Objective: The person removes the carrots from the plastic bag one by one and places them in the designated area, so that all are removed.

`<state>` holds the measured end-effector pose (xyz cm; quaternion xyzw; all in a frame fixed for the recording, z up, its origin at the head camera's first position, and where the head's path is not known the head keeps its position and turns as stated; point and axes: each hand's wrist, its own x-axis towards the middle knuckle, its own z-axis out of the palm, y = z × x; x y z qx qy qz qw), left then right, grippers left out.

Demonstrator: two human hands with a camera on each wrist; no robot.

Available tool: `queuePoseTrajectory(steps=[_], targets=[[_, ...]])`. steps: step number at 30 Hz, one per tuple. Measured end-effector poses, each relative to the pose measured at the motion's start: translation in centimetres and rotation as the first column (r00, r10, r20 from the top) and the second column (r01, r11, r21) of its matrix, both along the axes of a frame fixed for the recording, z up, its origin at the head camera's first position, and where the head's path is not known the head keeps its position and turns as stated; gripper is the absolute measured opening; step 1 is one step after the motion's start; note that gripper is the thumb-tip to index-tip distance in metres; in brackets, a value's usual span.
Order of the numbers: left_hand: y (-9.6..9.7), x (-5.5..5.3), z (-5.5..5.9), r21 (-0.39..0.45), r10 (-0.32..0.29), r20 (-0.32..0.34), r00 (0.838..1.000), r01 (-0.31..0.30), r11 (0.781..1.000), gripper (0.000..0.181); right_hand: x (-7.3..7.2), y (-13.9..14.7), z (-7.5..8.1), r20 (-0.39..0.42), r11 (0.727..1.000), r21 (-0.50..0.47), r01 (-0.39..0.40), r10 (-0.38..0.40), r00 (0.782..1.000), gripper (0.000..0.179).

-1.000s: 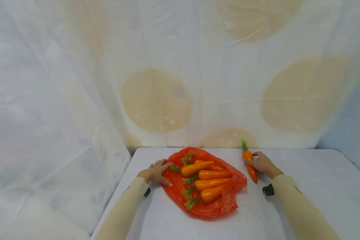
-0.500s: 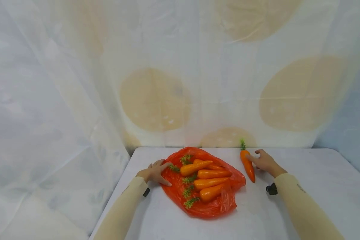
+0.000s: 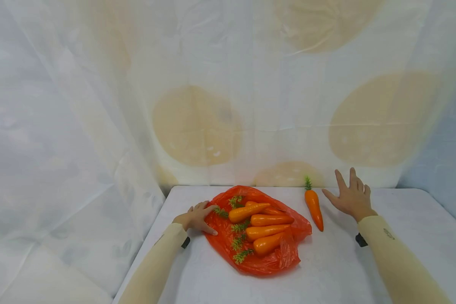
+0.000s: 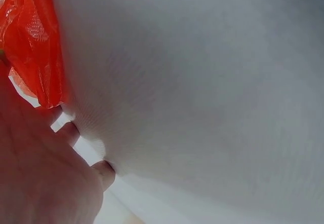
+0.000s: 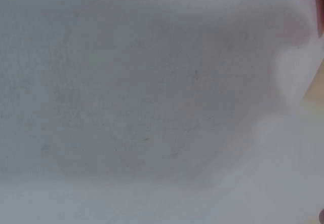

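In the head view, an orange carrot [image 3: 313, 210] with a green top lies alone on the white table, its leaves pointing to the back. To its right my right hand [image 3: 352, 198] hovers with fingers spread and holds nothing. A red plastic bag [image 3: 222, 249] lies flattened at the middle, with several carrots [image 3: 266, 232] on it, green tops to the left. My left hand [image 3: 197, 218] rests at the bag's left edge, thumb and index finger apart over the plastic. In the left wrist view, its fingertips [image 4: 105, 173] touch the table beside the red bag [image 4: 38, 41].
The white table [image 3: 338, 270] ends at a back edge against a pale curtain [image 3: 285, 139] with tan round patches. More pale sheeting [image 3: 61, 190] hangs on the left. The right wrist view is mostly shadowed white tabletop [image 5: 152, 97].
My right hand has let go of the single carrot, lifted and moved right with its fingers spreading. Before release, the carrot shifted slightly left. The left hand and bag have stayed put.
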<state>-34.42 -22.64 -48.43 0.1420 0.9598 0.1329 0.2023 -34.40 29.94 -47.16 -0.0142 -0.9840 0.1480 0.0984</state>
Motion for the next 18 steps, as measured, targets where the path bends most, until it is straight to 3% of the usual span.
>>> queuePoseTrajectory(steps=[10, 18], targets=[[0.1, 0.1, -0.2, 0.013, 0.008, -0.001, 1.0, -0.008, 1.0, 0.099, 0.2, 1.3, -0.5, -0.127, 0.987, 0.153, -0.053, 0.073, 0.989, 0.083], [0.0, 0.0, -0.2, -0.005, 0.012, -0.019, 1.0, -0.012, 1.0, 0.1, 0.3, 2.1, 0.0, -0.143, 0.976, 0.209, -0.063, 0.094, 0.985, 0.086]])
